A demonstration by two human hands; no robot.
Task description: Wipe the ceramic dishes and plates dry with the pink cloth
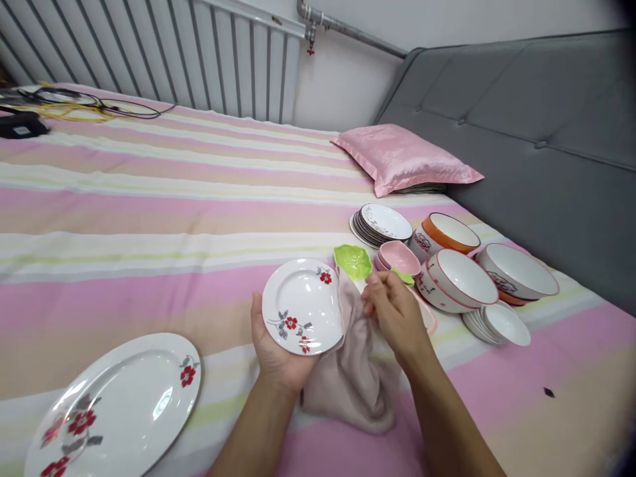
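Observation:
My left hand (281,358) supports a small white plate (303,311) with red flowers and grey leaves from below. Its thumb is up along the left rim; most of its fingers are hidden under the plate. A pinkish-beige cloth (348,391) covers the plate's right edge and hangs in folds below. My right hand (392,311) is closed at the cloth's upper part, its fingertips gripping the fabric and partly hidden. On the bed at lower left lies a large oval plate (124,404) with matching flowers.
Right of my hands stand a plate stack (382,222), a green leaf-shaped dish (352,261), pink bowls (400,257), large white bowls (467,278) and small stacked bowls (507,324). A pink pillow (405,156) lies by the grey headboard (536,106). Cables (89,106) lie far left.

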